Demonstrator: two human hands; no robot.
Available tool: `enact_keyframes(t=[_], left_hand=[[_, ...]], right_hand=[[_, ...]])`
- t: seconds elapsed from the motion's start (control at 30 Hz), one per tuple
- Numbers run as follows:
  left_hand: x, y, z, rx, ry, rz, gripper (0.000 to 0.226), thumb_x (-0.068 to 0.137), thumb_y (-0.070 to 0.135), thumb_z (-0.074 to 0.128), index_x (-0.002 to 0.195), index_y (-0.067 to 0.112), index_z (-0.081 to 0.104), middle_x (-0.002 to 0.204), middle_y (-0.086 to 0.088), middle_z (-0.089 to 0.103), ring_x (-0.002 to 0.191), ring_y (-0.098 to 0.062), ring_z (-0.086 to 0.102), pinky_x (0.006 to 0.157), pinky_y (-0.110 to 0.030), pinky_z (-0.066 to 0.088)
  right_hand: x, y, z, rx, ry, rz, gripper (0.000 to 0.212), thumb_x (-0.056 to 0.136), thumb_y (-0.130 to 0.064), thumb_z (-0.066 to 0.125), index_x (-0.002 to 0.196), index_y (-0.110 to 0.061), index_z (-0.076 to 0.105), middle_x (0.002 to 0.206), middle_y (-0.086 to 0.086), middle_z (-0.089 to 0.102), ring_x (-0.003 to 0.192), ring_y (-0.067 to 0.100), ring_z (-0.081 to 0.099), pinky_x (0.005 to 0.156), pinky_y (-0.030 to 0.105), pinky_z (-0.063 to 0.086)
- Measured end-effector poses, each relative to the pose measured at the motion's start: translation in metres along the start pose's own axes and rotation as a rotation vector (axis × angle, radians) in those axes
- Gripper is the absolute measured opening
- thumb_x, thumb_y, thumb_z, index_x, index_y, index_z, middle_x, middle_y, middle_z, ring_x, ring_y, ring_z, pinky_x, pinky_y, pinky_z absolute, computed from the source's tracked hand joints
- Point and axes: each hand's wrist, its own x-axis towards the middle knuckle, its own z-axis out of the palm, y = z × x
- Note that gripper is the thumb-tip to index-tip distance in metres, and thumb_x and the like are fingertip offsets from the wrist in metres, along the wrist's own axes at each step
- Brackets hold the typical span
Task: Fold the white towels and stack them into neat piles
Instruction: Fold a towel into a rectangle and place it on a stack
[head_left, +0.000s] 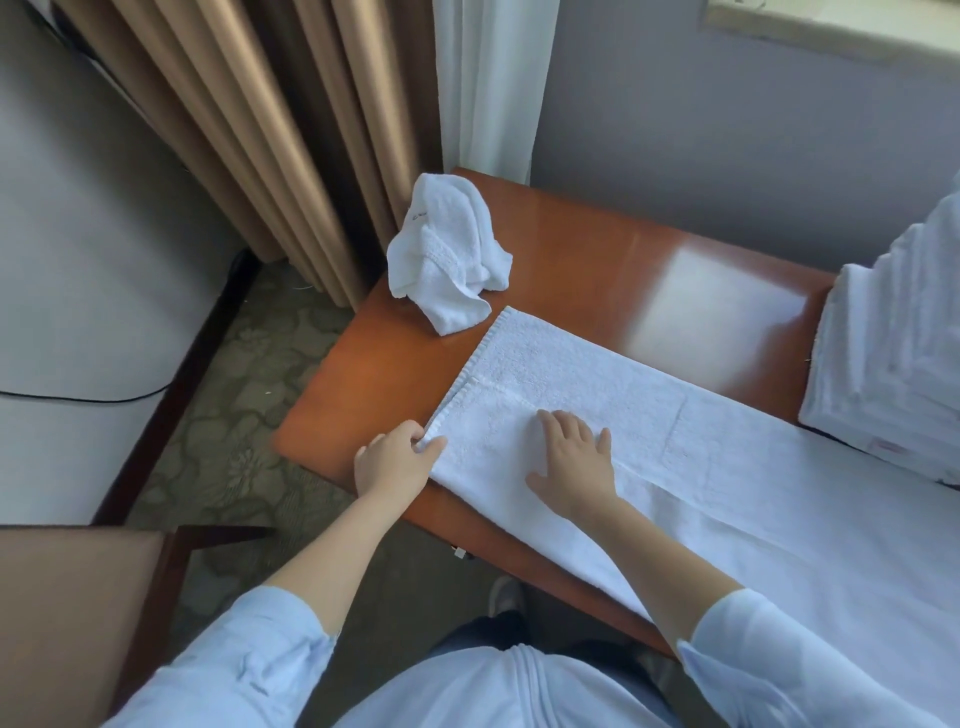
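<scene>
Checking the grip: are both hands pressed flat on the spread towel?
No, the left hand pinches a corner of the spread towel; only the right hand lies flat on it.

Lying on the glossy reddish worktop (597, 249): long towel (675, 431) spread flat, crumpled towel (447, 260) at far-left corner, folded stack (893, 353) at right.

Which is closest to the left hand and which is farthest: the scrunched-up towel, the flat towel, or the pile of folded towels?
1. The flat towel: the left hand pinches its near-left corner.
2. The scrunched-up towel: beyond the hand, at the far left corner of the table.
3. The pile of folded towels: far off at the right end.
</scene>
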Motion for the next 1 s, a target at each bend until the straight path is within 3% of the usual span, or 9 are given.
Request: enact_keyframes(t=[0.17,0.4,0.53,0.67,0.7,0.77,0.83,0.9,1.0], left_hand=[[-0.006,-0.013,0.001,0.095,0.092,-0.01,0.022,0.096,0.032,0.044,0.077,0.022,0.044,0.09,0.004,0.049,0.089,-0.022,0.048,0.081,-0.037,0.037],[-0.007,-0.029,0.001,0.214,0.123,-0.033,0.014,0.097,0.039,0.049,0.094,0.025,0.053,0.106,0.005,0.054,0.105,-0.02,0.05,0.091,-0.035,0.035],[0.001,-0.009,0.001,0.179,0.17,0.172,0.026,0.094,0.032,0.058,0.12,0.027,0.054,0.123,0.006,0.051,0.116,-0.018,0.047,0.098,-0.033,0.035],[0.013,0.025,0.007,0.146,-0.034,0.476,0.031,0.099,0.031,0.052,0.13,0.03,0.055,0.137,0.012,0.045,0.131,-0.013,0.038,0.106,-0.029,0.027],[0.017,0.032,0.011,0.162,-0.108,0.52,0.038,0.1,0.035,0.048,0.138,0.031,0.049,0.147,0.011,0.039,0.139,-0.013,0.031,0.111,-0.029,0.023],[0.025,0.041,0.022,0.283,-0.267,0.555,0.058,0.103,0.048,0.034,0.156,0.032,0.019,0.165,0.007,0.004,0.152,-0.014,-0.002,0.121,-0.034,0.004],[0.029,0.043,0.034,0.456,-0.331,0.542,0.068,0.101,0.058,0.019,0.154,0.033,-0.015,0.158,0.004,-0.031,0.145,-0.015,-0.031,0.118,-0.038,-0.018],[0.032,0.043,0.041,0.517,-0.31,0.486,0.07,0.098,0.063,0.011,0.146,0.033,-0.031,0.152,0.001,-0.042,0.14,-0.017,-0.04,0.112,-0.038,-0.027],[0.035,0.052,0.046,0.558,-0.204,0.416,0.075,0.097,0.064,0.008,0.14,0.026,-0.039,0.152,-0.006,-0.042,0.141,-0.022,-0.038,0.117,-0.044,-0.021]], right_hand=[[0.0,-0.003,0.001,-0.068,0.016,-0.006,0.081,0.09,-0.047,0.057,0.153,-0.018,0.015,0.153,0.002,0.023,0.147,0.025,0.017,0.119,0.058,0.0],[-0.002,0.003,0.005,-0.097,0.011,-0.062,0.079,0.089,-0.054,0.05,0.152,-0.022,0.014,0.152,0.002,0.02,0.147,0.026,0.013,0.12,0.059,0.002],[-0.001,0.009,0.003,-0.033,0.031,-0.045,0.076,0.096,-0.049,0.042,0.157,-0.019,0.007,0.159,0.0,0.017,0.148,0.022,0.014,0.121,0.053,0.001],[-0.005,0.023,0.008,-0.041,0.027,-0.043,0.066,0.101,-0.039,0.033,0.157,-0.021,0.002,0.165,-0.002,0.0,0.152,0.02,-0.003,0.12,0.053,0.0],[-0.007,0.027,0.012,-0.058,-0.013,-0.043,0.067,0.102,-0.041,0.029,0.157,-0.023,-0.003,0.165,-0.003,-0.01,0.151,0.021,-0.012,0.12,0.053,-0.004],[-0.01,0.035,0.017,-0.074,-0.077,-0.025,0.07,0.101,-0.051,0.025,0.156,-0.03,-0.014,0.161,-0.005,-0.026,0.148,0.024,-0.026,0.118,0.054,-0.013],[-0.012,0.043,0.02,-0.077,-0.1,-0.006,0.075,0.097,-0.062,0.022,0.153,-0.035,-0.02,0.155,-0.009,-0.035,0.144,0.027,-0.034,0.116,0.053,-0.019],[-0.013,0.049,0.02,-0.088,-0.112,-0.018,0.078,0.095,-0.067,0.021,0.152,-0.035,-0.023,0.152,-0.009,-0.04,0.142,0.027,-0.038,0.115,0.053,-0.022],[-0.011,0.059,0.014,-0.047,-0.103,-0.017,0.078,0.097,-0.065,0.02,0.152,-0.032,-0.024,0.156,-0.006,-0.037,0.141,0.023,-0.039,0.115,0.051,-0.024]])
